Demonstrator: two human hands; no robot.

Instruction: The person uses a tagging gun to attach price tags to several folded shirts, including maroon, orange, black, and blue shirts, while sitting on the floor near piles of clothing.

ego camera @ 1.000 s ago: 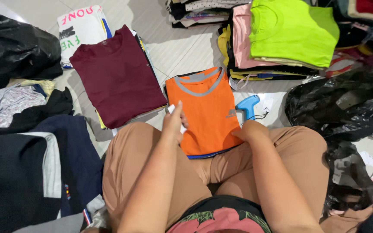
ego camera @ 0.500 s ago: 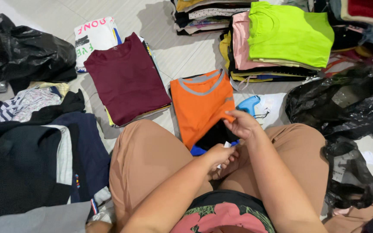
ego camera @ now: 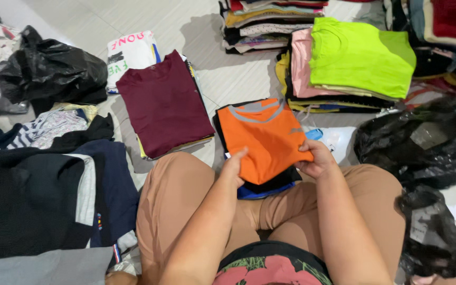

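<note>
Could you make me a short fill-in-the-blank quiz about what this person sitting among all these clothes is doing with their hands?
1. Both hands, the left hand and the right hand, grip a folded shirt whose colour is ____.
2. The folded maroon shirt lies on the person's ____ side of that shirt.
3. The topmost garment of the pile by the right hand's side is a bright ____ shirt.
4. Beside the maroon shirt sits a crumpled plastic bag coloured ____.

Missing words: orange; left; green; black
</note>
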